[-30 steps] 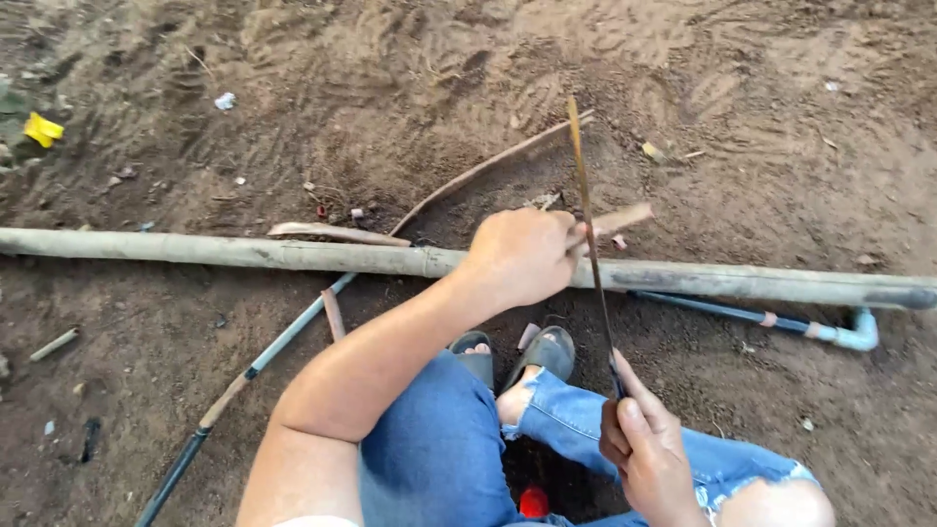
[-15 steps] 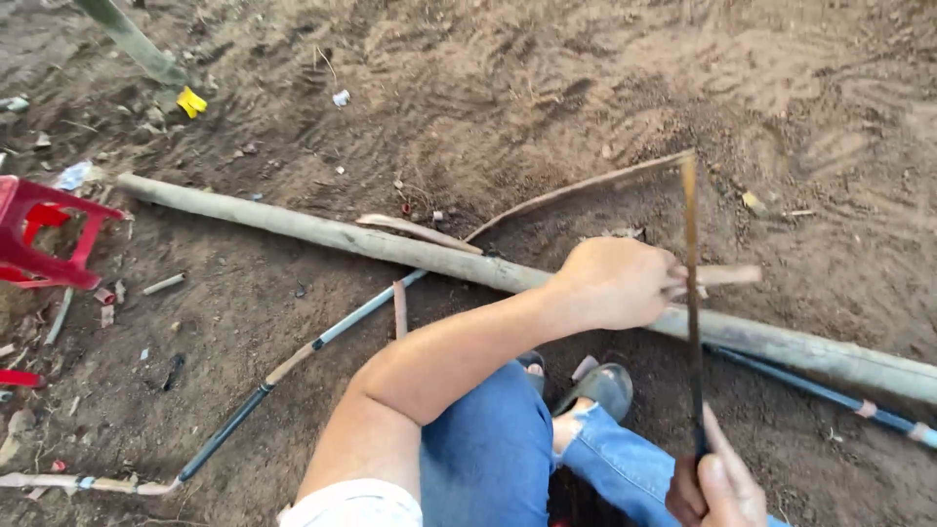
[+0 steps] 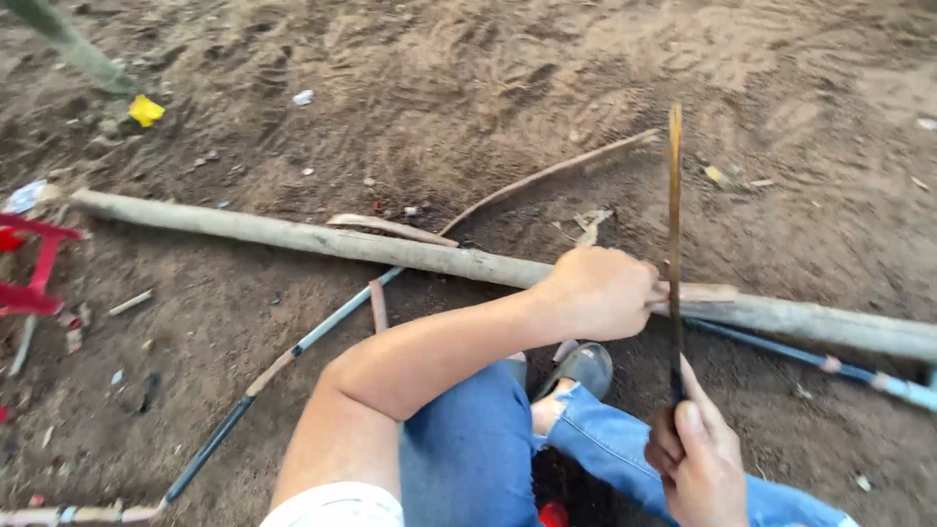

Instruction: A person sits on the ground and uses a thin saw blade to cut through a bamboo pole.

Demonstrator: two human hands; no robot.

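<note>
Left hand clamped over a short flat wood strip, pinning it on the long pole lying across the dirt. Right hand, nearer the body, fisted on the handle of a long blade standing edge-down just right of the left knuckles. 1 grey sandal sits between both hands.
</note>
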